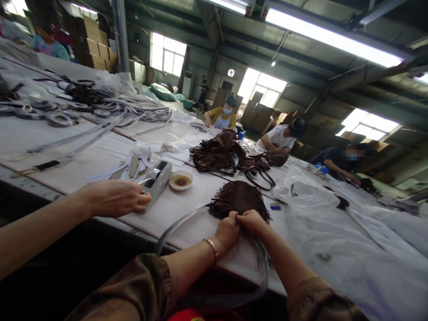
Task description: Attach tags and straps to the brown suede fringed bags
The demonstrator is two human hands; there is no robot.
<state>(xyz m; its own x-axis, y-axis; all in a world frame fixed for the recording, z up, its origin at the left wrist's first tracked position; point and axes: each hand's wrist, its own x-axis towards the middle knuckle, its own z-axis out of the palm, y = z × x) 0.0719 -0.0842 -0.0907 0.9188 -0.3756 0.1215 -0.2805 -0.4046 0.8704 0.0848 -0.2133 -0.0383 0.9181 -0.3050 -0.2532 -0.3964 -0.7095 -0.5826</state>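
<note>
A dark brown fringed bag (pixel 240 196) lies on the table in front of me, fringe spread around its edge. My left hand (pixel 228 232), with a silver bangle at the wrist, is closed in a pinch at the bag's near edge. Right beside it, my right hand (pixel 252 220) pinches the same edge, its fingertips meeting those of the left. Exactly which part sits between the fingers is hidden. A plastic-wrapped strap (pixel 177 223) leaves the bag's left side, loops down past the table edge and rises again below my right hand.
A co-worker's hand (pixel 117 198) reaches from the left to a tape dispenser (pixel 157 185). Near it stands a small bowl (pixel 181 181) with brown liquid. Further back are piled brown bags (pixel 214 154), wrapped straps (pixel 133 109) and plastic sheeting (pixel 321 214). Other people work around the table.
</note>
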